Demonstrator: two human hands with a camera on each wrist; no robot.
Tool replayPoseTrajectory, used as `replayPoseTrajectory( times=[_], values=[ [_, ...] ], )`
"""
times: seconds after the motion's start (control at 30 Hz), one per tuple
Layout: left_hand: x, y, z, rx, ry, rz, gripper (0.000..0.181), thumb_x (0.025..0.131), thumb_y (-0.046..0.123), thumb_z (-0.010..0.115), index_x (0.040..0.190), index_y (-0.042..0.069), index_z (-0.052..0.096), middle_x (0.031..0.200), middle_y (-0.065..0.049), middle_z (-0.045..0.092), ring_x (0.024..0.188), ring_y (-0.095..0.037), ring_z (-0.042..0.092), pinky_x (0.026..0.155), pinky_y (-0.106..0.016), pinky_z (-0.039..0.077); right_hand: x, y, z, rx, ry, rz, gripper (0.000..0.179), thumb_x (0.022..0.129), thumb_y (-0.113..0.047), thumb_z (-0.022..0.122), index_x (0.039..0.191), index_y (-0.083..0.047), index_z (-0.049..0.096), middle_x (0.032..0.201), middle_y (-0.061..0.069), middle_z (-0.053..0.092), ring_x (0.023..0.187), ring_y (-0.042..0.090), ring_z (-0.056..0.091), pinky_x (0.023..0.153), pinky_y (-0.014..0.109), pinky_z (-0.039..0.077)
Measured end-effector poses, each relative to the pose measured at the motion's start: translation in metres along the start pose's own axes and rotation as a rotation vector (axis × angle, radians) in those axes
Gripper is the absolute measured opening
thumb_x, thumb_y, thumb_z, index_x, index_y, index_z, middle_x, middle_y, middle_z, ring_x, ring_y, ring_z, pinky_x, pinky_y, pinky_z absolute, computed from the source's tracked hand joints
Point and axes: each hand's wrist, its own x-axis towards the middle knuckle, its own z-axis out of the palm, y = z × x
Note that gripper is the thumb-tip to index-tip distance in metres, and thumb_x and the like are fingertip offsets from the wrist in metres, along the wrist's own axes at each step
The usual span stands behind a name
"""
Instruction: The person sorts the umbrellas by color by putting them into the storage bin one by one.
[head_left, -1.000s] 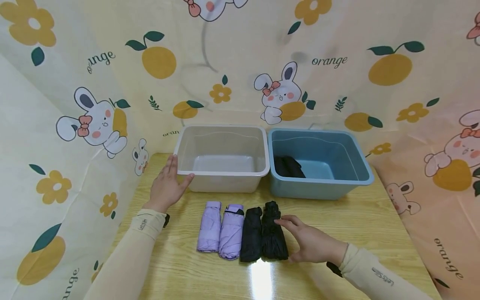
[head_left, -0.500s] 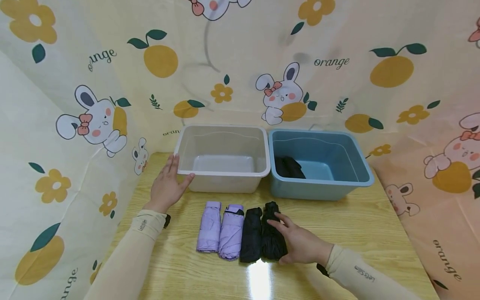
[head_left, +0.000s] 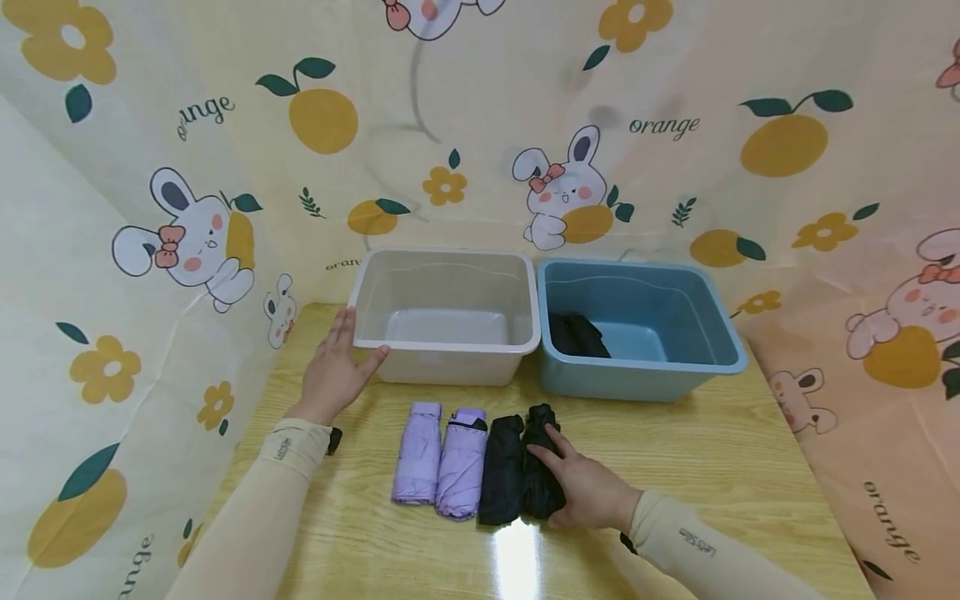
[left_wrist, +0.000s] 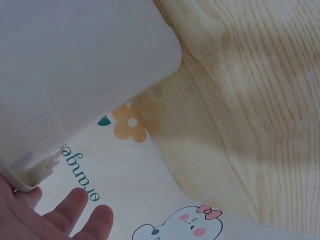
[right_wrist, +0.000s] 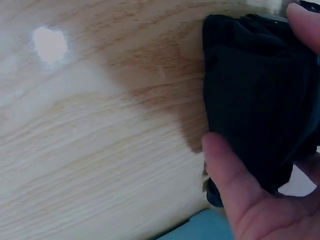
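Note:
In the head view, two purple folded umbrellas [head_left: 417, 454] and two black ones lie side by side on the wooden table. My right hand [head_left: 592, 487] grips the rightmost black umbrella [head_left: 538, 475], fingers over its top and thumb near its lower end. The right wrist view shows the dark cloth [right_wrist: 255, 95] between thumb and fingers. The other black umbrella [head_left: 501, 471] lies against it on the left. My left hand [head_left: 330, 375] rests on the left front corner of the white bin [head_left: 450, 367], fingers extended along its side and thumb at the front rim.
A blue bin [head_left: 615, 382] stands right beside the white one, with a black item [head_left: 577, 335] inside at its left. Behind and at both sides hangs a printed cloth [head_left: 480, 192]. Light glares on the table [head_left: 675, 442] near the front.
My right hand has moved left, from the side of the rightmost black umbrella onto it, and its fingers have closed over it. The left hand stays at the white bin.

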Motion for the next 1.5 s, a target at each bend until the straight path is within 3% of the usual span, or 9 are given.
replayPoseTrajectory(
  times=[0.2, 0.37, 1.0, 1.5],
  values=[
    [0.001, 0.0, -0.001, 0.032, -0.006, 0.016, 0.095, 0.099, 0.061, 0.045, 0.158, -0.001, 0.003, 0.165, -0.018, 0.003, 0.145, -0.047, 0.018, 0.113, -0.058, 0.023, 0.001, 0.002, 0.006, -0.019, 0.021, 0.003, 0.108, 0.064, -0.024, 0.095, 0.153, -0.01, 0.036, 0.158, 0.033, 0.012, 0.09, 0.028, 0.068, 0.07, 0.032, 0.055],
    [0.001, 0.001, -0.001, 0.043, -0.002, 0.018, 0.095, 0.099, 0.062, 0.043, 0.158, -0.001, 0.003, 0.165, -0.02, 0.005, 0.144, -0.049, 0.02, 0.113, -0.058, 0.023, 0.001, 0.001, 0.006, -0.022, 0.04, -0.003, 0.106, 0.063, -0.025, 0.096, 0.152, -0.009, 0.039, 0.157, 0.033, 0.014, 0.085, 0.027, 0.069, 0.071, 0.035, 0.056],
    [0.0, -0.001, 0.001, 0.058, 0.004, 0.022, 0.095, 0.099, 0.064, 0.041, 0.158, -0.001, 0.003, 0.165, -0.02, 0.003, 0.14, -0.052, 0.025, 0.106, -0.063, 0.032, 0.002, 0.008, 0.018, -0.013, 0.104, -0.005, 0.101, 0.062, -0.03, 0.095, 0.148, -0.017, 0.045, 0.158, 0.028, 0.017, 0.084, 0.026, 0.069, 0.074, 0.037, 0.056],
    [0.0, 0.0, -0.001, 0.069, -0.007, 0.025, 0.094, 0.1, 0.063, 0.04, 0.158, -0.002, 0.002, 0.165, -0.019, 0.001, 0.142, -0.05, 0.022, 0.108, -0.062, 0.031, 0.003, 0.013, 0.021, 0.017, 0.117, 0.008, 0.098, 0.061, -0.028, 0.095, 0.147, -0.02, 0.048, 0.156, 0.023, 0.021, 0.086, 0.025, 0.067, 0.075, 0.039, 0.056]
  ],
)
